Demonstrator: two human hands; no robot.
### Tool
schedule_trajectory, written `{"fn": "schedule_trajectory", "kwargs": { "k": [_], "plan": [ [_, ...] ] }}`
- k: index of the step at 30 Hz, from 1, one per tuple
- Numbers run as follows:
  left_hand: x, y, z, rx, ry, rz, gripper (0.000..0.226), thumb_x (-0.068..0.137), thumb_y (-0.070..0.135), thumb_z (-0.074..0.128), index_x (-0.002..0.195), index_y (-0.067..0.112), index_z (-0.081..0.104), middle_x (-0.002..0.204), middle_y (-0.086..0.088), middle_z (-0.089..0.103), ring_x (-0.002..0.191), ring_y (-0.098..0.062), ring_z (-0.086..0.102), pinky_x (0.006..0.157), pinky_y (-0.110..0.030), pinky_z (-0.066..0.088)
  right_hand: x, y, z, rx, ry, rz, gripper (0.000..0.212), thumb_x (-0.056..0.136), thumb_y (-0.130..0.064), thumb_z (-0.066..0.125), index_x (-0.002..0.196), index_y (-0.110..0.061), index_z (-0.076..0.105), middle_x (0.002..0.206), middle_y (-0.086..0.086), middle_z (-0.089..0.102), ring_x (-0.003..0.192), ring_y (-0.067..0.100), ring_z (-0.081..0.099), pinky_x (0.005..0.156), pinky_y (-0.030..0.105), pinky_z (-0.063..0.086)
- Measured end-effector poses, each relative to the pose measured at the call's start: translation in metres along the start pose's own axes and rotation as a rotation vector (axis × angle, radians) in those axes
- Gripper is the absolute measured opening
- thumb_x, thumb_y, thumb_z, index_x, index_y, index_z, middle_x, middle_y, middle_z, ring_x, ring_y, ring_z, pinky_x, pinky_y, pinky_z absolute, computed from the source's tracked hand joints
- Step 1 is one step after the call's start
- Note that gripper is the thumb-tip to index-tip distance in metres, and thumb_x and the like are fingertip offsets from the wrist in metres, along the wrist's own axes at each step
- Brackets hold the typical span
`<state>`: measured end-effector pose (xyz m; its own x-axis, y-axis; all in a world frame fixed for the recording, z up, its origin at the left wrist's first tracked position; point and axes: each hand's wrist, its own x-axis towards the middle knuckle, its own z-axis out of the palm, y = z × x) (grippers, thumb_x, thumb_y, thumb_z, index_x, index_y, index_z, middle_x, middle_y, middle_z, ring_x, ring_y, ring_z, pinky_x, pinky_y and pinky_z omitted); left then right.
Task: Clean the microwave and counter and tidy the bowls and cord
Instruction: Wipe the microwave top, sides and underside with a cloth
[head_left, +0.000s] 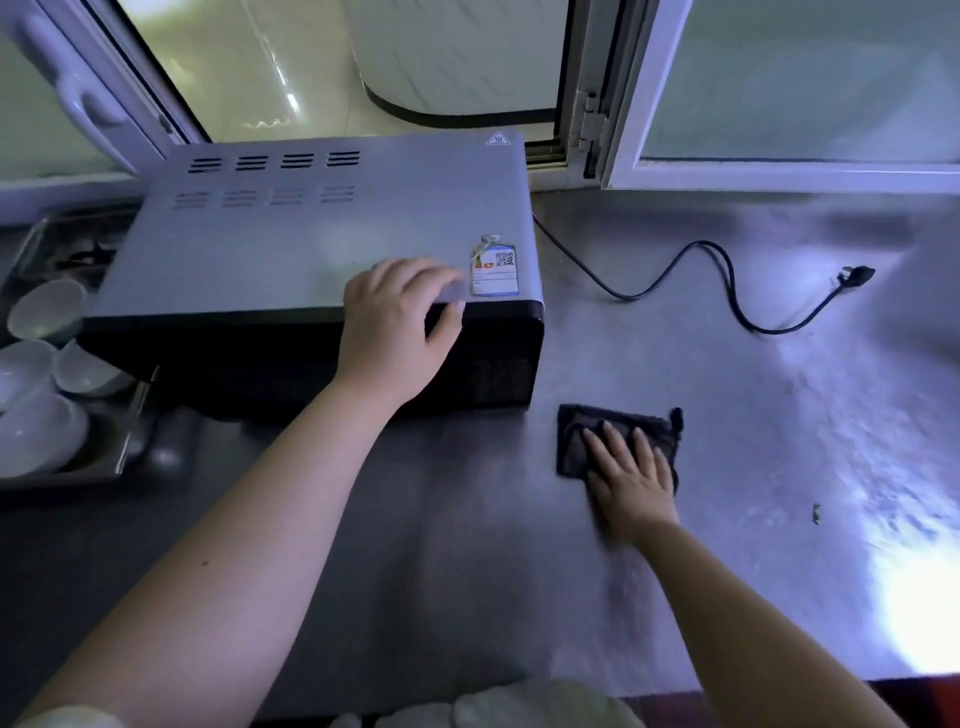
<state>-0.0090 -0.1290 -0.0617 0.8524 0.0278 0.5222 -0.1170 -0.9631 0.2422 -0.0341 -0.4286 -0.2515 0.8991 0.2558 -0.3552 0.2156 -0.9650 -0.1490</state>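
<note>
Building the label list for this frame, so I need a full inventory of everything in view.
microwave: 1, grey top and black front, back left of the counter
label: 1, white with QR code, on the microwave top near its front right corner
counter: 1, steel grey, fills most of the view
cord: 1, black, loose on the counter right of the microwave
cloth: 1, dark, flat on the counter by the microwave's front right corner
bowls: 4 visible, white, in the tray
tray: 1, metal, far left
window frames: 2, white, behind the counter
left hand: holds the microwave's top front edge
right hand: presses flat on the cloth
</note>
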Motion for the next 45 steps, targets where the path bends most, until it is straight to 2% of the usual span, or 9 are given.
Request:
{"fn": "schedule_trajectory", "kwargs": {
  "k": [4, 15, 21, 25, 28, 32, 37, 41, 45],
  "plan": [
    [-0.016, -0.018, -0.009, 0.079, -0.024, -0.010, 0.029, 0.092, 0.037, 0.052, 0.114, 0.024, 0.066, 0.122, 0.004, 0.062, 0.115, -0.022, 0.055, 0.098, -0.045, 0.036, -0.003, -0.020, -0.003, 0.011, -0.039, 0.058, 0.055, 0.102, -0.046, 0.020, 0.148, -0.047, -0.010, 0.160, -0.013, -0.014, 0.146, 0.026, -0.019, 0.118, 0.045, -0.011],
    [-0.036, -0.024, -0.011, 0.080, -0.154, 0.022, 0.047, 0.097, 0.040, 0.038, 0.139, 0.021, 0.050, 0.148, -0.004, 0.044, 0.139, -0.025, 0.036, 0.113, -0.048, 0.021, -0.038, -0.181, 0.033, -0.117, -0.173, -0.525, 0.053, 0.104, -0.041, 0.020, 0.149, -0.046, -0.007, 0.160, -0.013, -0.015, 0.145, 0.028, -0.023, 0.114, 0.046, -0.019],
    [-0.042, -0.032, -0.011, 0.104, -0.190, 0.078, 0.052, 0.096, 0.042, 0.039, 0.145, 0.021, 0.041, 0.152, -0.004, 0.038, 0.141, -0.025, 0.031, 0.115, -0.046, 0.017, -0.041, -0.162, 0.025, -0.064, -0.177, -0.448, 0.052, 0.103, -0.044, 0.023, 0.148, -0.051, -0.003, 0.160, -0.018, -0.010, 0.147, 0.021, -0.019, 0.113, 0.036, -0.020],
    [-0.044, -0.033, -0.010, 0.101, -0.195, 0.094, 0.056, 0.095, 0.043, 0.039, 0.146, 0.019, 0.040, 0.152, -0.007, 0.037, 0.141, -0.028, 0.031, 0.115, -0.048, 0.017, -0.057, -0.128, 0.026, -0.059, -0.198, -0.344, 0.060, 0.082, -0.060, -0.007, 0.142, -0.056, -0.013, 0.159, -0.019, -0.011, 0.146, 0.020, -0.020, 0.112, 0.035, -0.021],
    [-0.047, -0.029, -0.010, 0.104, -0.205, 0.077, 0.060, 0.092, 0.044, 0.044, 0.145, 0.017, 0.039, 0.153, -0.011, 0.036, 0.141, -0.032, 0.030, 0.115, -0.051, 0.017, -0.065, -0.120, 0.023, -0.062, -0.201, -0.295, 0.062, 0.080, -0.059, -0.011, 0.141, -0.055, -0.016, 0.159, -0.017, -0.013, 0.146, 0.021, -0.021, 0.114, 0.037, -0.019],
    [-0.056, -0.026, -0.016, 0.035, -0.160, 0.106, 0.063, 0.081, 0.030, 0.062, 0.140, 0.012, 0.047, 0.147, -0.015, 0.042, 0.136, -0.036, 0.036, 0.114, -0.055, 0.021, -0.070, -0.133, 0.015, -0.077, -0.169, -0.270, 0.054, 0.103, -0.040, 0.024, 0.150, -0.046, -0.002, 0.161, -0.012, -0.009, 0.147, 0.026, -0.016, 0.116, 0.043, -0.014],
    [-0.085, -0.030, -0.026, -0.176, -0.034, 0.127, 0.051, 0.079, 0.012, 0.061, 0.129, 0.011, 0.059, 0.138, -0.011, 0.053, 0.128, -0.032, 0.045, 0.111, -0.051, 0.029, -0.076, -0.141, 0.012, 0.008, -0.089, -0.218, 0.056, 0.097, -0.031, 0.044, 0.150, -0.037, 0.026, 0.161, -0.004, 0.016, 0.148, 0.028, 0.010, 0.119, 0.044, 0.004],
    [-0.120, -0.032, -0.027, -0.212, -0.104, 0.125, 0.044, 0.076, 0.013, 0.061, 0.120, 0.016, 0.065, 0.123, -0.003, 0.061, 0.111, -0.027, 0.054, 0.096, -0.044, 0.040, -0.083, -0.145, 0.009, 0.081, 0.062, -0.167, 0.047, 0.086, -0.032, 0.061, 0.132, -0.025, 0.057, 0.136, 0.000, 0.056, 0.127, 0.029, 0.048, 0.107, 0.041, 0.033],
    [-0.147, -0.027, -0.018, -0.228, -0.222, 0.112, 0.035, 0.076, 0.018, 0.057, 0.109, 0.020, 0.069, 0.107, 0.005, 0.065, 0.098, -0.022, 0.059, 0.087, -0.038, 0.039, -0.091, -0.150, -0.004, 0.075, 0.138, -0.142, 0.029, 0.082, -0.034, 0.063, 0.109, -0.024, 0.068, 0.111, -0.002, 0.068, 0.106, 0.028, 0.060, 0.092, 0.038, 0.044]
  ]
}}
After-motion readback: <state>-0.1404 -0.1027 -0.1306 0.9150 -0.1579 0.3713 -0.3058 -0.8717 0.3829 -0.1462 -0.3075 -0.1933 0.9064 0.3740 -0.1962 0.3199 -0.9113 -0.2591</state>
